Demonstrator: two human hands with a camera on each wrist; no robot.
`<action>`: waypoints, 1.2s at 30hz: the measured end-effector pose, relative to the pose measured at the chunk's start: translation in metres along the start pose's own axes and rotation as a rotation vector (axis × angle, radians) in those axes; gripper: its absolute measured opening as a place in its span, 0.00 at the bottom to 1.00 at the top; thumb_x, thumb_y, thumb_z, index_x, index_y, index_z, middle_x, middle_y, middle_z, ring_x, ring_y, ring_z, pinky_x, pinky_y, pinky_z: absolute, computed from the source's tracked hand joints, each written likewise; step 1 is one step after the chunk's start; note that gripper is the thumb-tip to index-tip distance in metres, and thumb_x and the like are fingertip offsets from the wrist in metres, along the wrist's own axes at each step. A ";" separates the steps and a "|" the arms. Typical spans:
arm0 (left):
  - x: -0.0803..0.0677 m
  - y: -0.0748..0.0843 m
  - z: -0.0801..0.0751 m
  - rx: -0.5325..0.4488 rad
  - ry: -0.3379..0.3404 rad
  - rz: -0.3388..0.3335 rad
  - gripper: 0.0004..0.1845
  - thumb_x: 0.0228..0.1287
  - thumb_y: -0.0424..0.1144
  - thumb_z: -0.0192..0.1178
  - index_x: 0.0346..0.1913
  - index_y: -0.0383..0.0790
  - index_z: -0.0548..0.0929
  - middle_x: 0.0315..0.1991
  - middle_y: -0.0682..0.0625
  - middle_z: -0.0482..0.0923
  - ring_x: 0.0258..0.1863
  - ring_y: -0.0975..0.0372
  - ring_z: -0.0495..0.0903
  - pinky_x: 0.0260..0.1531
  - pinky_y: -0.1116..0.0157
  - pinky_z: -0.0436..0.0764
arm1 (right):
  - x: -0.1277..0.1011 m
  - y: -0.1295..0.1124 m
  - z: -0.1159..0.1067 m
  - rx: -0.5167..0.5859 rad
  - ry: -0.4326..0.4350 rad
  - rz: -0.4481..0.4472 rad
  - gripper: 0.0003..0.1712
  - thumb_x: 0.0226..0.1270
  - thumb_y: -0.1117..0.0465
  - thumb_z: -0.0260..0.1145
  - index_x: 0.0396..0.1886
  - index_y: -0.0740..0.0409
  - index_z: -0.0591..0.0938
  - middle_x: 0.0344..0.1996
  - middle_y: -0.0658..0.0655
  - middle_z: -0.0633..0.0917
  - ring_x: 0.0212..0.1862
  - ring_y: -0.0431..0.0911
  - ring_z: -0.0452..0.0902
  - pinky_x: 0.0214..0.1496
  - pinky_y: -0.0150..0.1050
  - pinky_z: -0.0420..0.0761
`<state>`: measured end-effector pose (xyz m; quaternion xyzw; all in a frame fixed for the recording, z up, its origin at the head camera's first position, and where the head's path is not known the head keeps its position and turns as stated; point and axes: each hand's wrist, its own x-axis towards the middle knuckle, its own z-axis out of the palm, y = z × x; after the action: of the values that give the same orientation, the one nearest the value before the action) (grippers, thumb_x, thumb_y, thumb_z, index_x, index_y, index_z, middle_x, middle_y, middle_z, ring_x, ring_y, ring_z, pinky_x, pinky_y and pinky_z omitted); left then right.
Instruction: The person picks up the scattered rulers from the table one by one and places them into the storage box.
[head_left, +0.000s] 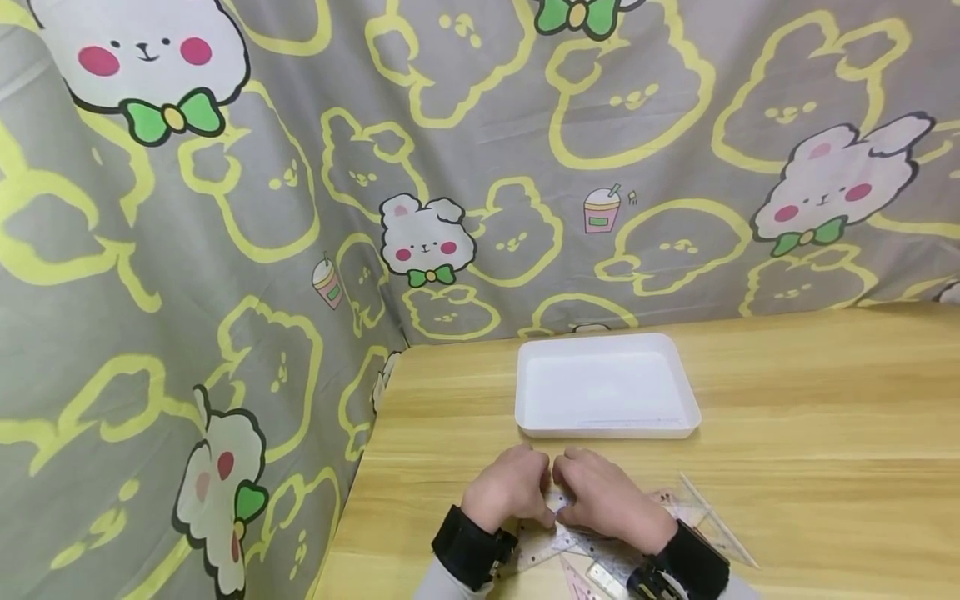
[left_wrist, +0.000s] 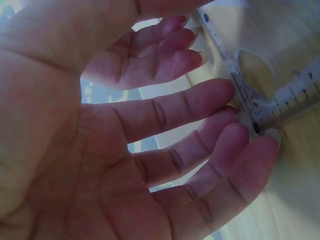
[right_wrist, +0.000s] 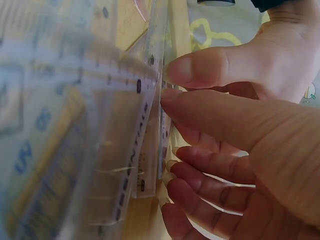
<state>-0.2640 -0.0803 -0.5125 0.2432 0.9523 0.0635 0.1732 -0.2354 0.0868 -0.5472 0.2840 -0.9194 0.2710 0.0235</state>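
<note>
Clear plastic set square, judged light, stiff and slippery, is pinched at its thin edge by curled right hand fingertips and touched by near-straight left hand fingertips.

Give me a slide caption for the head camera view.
Both hands work clear plastic rulers on a wooden table before a white tray.
</note>
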 end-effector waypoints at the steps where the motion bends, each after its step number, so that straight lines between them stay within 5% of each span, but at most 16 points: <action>1: 0.000 0.000 0.000 -0.004 0.000 -0.002 0.21 0.41 0.43 0.86 0.24 0.48 0.78 0.26 0.58 0.73 0.30 0.65 0.69 0.31 0.70 0.71 | 0.000 0.000 0.000 -0.001 0.003 -0.006 0.21 0.39 0.60 0.83 0.32 0.55 0.81 0.30 0.45 0.73 0.32 0.40 0.67 0.34 0.37 0.72; 17: -0.006 -0.009 -0.008 -0.096 -0.023 -0.029 0.30 0.33 0.36 0.90 0.39 0.46 0.80 0.35 0.56 0.69 0.33 0.62 0.69 0.32 0.68 0.72 | 0.000 0.005 -0.003 0.010 0.000 -0.008 0.14 0.41 0.68 0.76 0.30 0.54 0.81 0.27 0.45 0.73 0.29 0.39 0.66 0.31 0.35 0.70; 27: 0.009 -0.019 0.006 -0.177 0.079 0.062 0.33 0.37 0.51 0.88 0.37 0.46 0.74 0.40 0.54 0.66 0.39 0.61 0.66 0.37 0.69 0.69 | -0.004 0.012 -0.006 0.060 0.010 0.042 0.20 0.54 0.49 0.82 0.31 0.51 0.79 0.25 0.43 0.71 0.28 0.37 0.63 0.29 0.33 0.66; 36: 0.009 -0.018 0.012 -0.136 0.178 0.090 0.26 0.51 0.51 0.82 0.36 0.44 0.74 0.36 0.55 0.66 0.34 0.62 0.66 0.35 0.69 0.68 | -0.003 0.010 -0.002 0.119 -0.018 0.112 0.25 0.41 0.54 0.87 0.29 0.52 0.78 0.26 0.44 0.71 0.29 0.39 0.64 0.30 0.35 0.67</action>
<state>-0.2754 -0.0911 -0.5302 0.2670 0.9455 0.1570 0.1009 -0.2387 0.0965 -0.5507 0.2354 -0.9164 0.3234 -0.0170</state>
